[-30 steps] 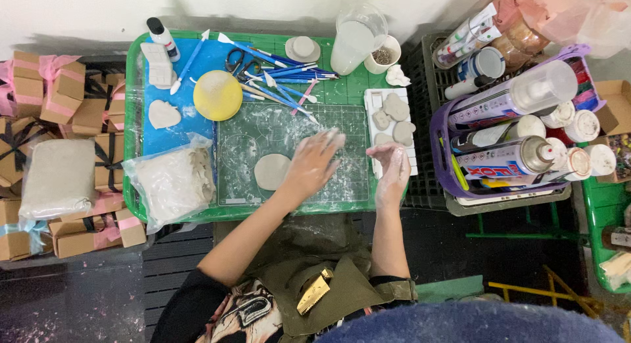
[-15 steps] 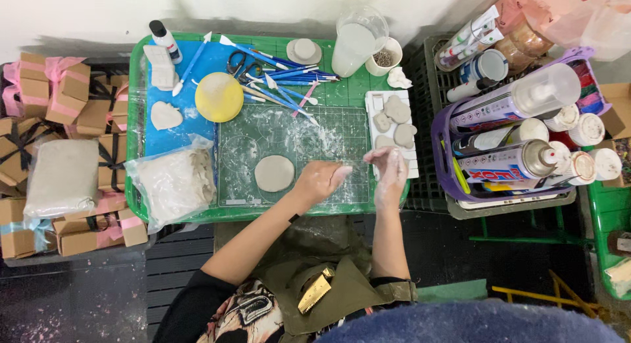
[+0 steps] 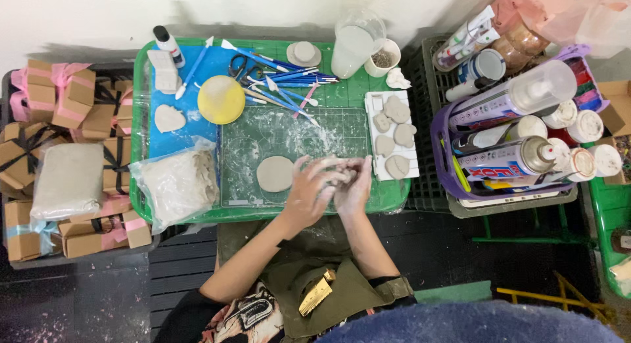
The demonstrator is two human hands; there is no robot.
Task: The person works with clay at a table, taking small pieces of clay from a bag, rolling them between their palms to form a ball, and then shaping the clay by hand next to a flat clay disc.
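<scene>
My left hand (image 3: 307, 193) and my right hand (image 3: 355, 185) are pressed together over the near right part of the green cutting mat (image 3: 296, 129). Both are dusted white. A small pale lump of clay (image 3: 334, 164) shows between the fingers, mostly hidden. A flat round clay disc (image 3: 275, 174) lies on the mat just left of my left hand. Right of my hands, a white board (image 3: 371, 103) carries several cut clay shapes (image 3: 397, 109).
The mat lies in a green tray (image 3: 263, 215) with a plastic bag of clay (image 3: 176, 184), a yellow lid (image 3: 221, 99), blue modelling tools (image 3: 282, 73), scissors (image 3: 239, 64) and a cup (image 3: 352, 46). A purple basket of spray cans (image 3: 513, 139) stands right; gift boxes (image 3: 66, 96) left.
Both hands were apart, the left on the mat near the disc and the right by the white board. They have come together over the mat's near right part.
</scene>
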